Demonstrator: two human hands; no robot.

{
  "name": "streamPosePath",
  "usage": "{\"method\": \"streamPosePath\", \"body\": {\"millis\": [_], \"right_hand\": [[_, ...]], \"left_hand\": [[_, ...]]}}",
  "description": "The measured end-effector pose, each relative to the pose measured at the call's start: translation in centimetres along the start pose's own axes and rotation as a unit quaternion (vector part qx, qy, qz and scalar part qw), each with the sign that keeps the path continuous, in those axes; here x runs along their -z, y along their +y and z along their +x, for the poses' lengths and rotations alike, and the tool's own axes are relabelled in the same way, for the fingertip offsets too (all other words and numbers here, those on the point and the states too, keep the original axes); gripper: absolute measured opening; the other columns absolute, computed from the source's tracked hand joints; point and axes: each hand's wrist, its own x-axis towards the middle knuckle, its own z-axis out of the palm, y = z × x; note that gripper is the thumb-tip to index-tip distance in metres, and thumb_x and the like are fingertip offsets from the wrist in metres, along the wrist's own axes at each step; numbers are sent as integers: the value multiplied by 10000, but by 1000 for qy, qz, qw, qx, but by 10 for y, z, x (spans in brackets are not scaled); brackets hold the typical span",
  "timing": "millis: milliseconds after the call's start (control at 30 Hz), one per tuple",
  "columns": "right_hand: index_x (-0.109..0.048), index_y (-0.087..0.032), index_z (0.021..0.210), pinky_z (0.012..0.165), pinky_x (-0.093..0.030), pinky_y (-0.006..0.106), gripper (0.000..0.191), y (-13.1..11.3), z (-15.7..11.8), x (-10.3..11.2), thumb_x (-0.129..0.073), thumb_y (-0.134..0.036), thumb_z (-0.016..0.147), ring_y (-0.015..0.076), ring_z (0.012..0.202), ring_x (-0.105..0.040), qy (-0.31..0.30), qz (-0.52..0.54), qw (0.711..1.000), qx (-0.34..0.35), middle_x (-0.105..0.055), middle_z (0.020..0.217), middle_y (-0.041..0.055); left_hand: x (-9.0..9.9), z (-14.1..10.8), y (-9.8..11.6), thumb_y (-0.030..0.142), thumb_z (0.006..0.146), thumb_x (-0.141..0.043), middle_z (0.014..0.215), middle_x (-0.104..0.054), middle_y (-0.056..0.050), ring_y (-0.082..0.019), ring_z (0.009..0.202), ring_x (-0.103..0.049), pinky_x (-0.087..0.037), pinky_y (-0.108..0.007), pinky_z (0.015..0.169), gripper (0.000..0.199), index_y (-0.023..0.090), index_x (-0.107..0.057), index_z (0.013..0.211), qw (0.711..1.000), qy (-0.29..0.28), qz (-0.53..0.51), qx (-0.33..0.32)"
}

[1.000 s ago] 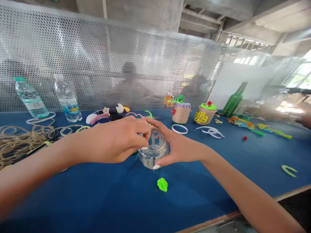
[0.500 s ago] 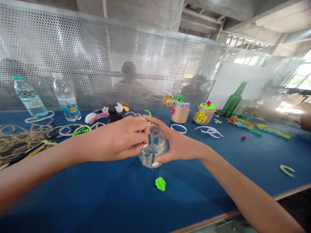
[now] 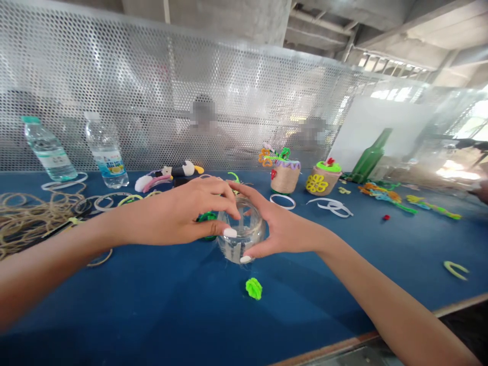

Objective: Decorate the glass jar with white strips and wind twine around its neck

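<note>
Blue bench [image 3: 152, 315], head view: one clear glass bowl [image 3: 242, 239], upright, clasped between both hands, fingertips pressed against its sides. Left hand [image 3: 179, 216] at the bowl's left, right hand [image 3: 282, 231] at its right. Lime-green pipe-cleaner leaf [image 3: 253, 288] lying just nearer the person than the bowl.

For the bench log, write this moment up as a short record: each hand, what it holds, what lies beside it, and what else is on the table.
Left hand: fingers and thumb on the clear round jar
Right hand: cupping the jar from the opposite side
Beside the jar: green pipe cleaner by the left hand; bright green fuzzy scrap on the near side
Rest on the blue table: two plastic water bottles, coiled twine, two jute-wrapped pots, green glass bottle, white bands
</note>
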Motion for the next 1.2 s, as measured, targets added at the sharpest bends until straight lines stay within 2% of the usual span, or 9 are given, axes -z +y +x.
{"method": "streamPosePath", "body": {"millis": [100,200,367,433,567,633,800,1000,1200], "right_hand": [[-69,-283,1487,1097,-359,424,1115,-1,0,0,-810,-264,654,261,1336,-397,-3,6,1000,-10,-242,1539,92],[-71,-284,1485,1104,-346,432,1111,0,-1,0,-810,-281,655,270,1360,-363,-4,2,1000,-9,-226,1544,90],[-59,-275,1487,1121,-311,452,1101,4,-1,1,-796,-296,669,279,1393,-302,-1,10,1000,-5,-236,1538,101],[-59,-274,1484,1107,-332,463,1096,7,0,1,-792,-303,671,281,1376,-333,4,22,1000,-19,-269,1520,109],[-58,-294,1476,1082,-372,470,1085,13,1,2,-790,-296,674,277,1321,-409,1,46,999,-26,-217,1528,111],[-64,-302,1472,1082,-372,474,1073,15,1,3,-787,-295,680,278,1320,-406,1,49,999,-20,-199,1528,107],[-72,-313,1470,1074,-373,497,1050,17,1,4,-778,-297,694,272,1304,-418,1,61,998,-22,-313,1461,107],[-58,-273,1476,1077,-375,479,1074,16,2,4,-785,-301,686,271,1304,-417,1,67,997,-28,-333,1443,123],[-72,-270,1478,1086,-368,481,1085,16,2,4,-797,-303,672,281,1336,-378,5,66,997,-31,-299,1475,124]], "left_hand": [[-9,2,2,66,832,-613,869,-639,-9,-152,940,-567,-403,-280,895,106,159,-664,834,999,40,0,2],[-17,4,4,-4,804,-584,784,-636,-2,-140,869,-585,-428,-268,841,171,140,-650,739,996,81,-22,11],[-26,8,5,80,825,-607,781,-624,0,-117,760,-587,-457,-235,707,158,144,-633,683,982,123,-101,102],[-31,9,4,86,832,-591,782,-625,-5,-125,766,-585,-455,-246,711,149,144,-630,700,980,152,-74,102],[-42,8,1,72,864,-484,832,-639,-31,-176,855,-566,-435,-320,772,189,156,-591,733,971,226,71,32],[-47,7,-1,96,894,-449,859,-638,-36,-186,864,-554,-427,-342,776,202,165,-574,751,963,244,110,19],[-52,7,-5,100,912,-452,879,-617,-44,-179,867,-554,-439,-326,753,169,158,-557,793,964,252,80,33],[-53,8,-5,105,915,-467,874,-605,-46,-185,882,-553,-441,-323,764,150,153,-561,809,966,251,40,44],[-54,9,-6,143,918,-483,839,-554,-26,-142,810,-528,-432,-276,733,136,153,-545,798,960,253,-75,94]]}}
